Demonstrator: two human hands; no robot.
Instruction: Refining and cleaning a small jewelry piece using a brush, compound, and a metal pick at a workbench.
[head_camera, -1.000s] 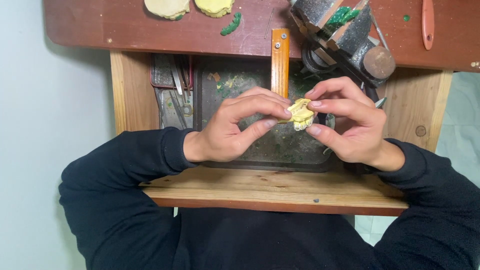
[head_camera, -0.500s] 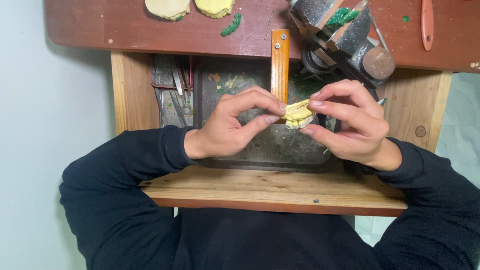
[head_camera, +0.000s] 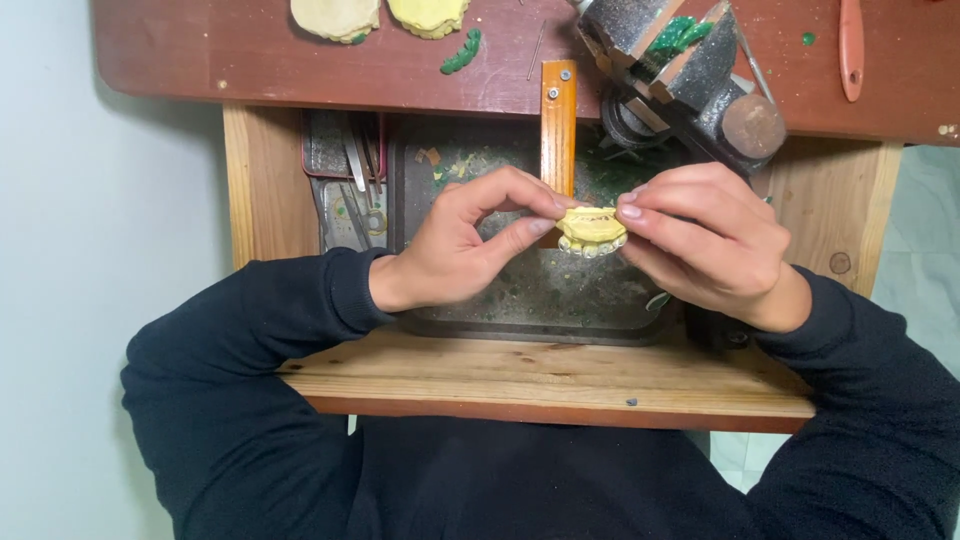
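Hovering above the grimy metal tray (head_camera: 520, 300): a yellow dental cast (head_camera: 592, 230), teeth row facing down. Being pinched at its left end by the left hand (head_camera: 455, 250), fingers (head_camera: 530, 232) closed on it; gripped at its right end by the right hand (head_camera: 715, 245). Sitting beyond on the counter (head_camera: 300, 65): a grey vise (head_camera: 690, 70).

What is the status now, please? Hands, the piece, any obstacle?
Left hand and right hand pinch yellow cast together. Cast held above tray. Vise behind, apart.
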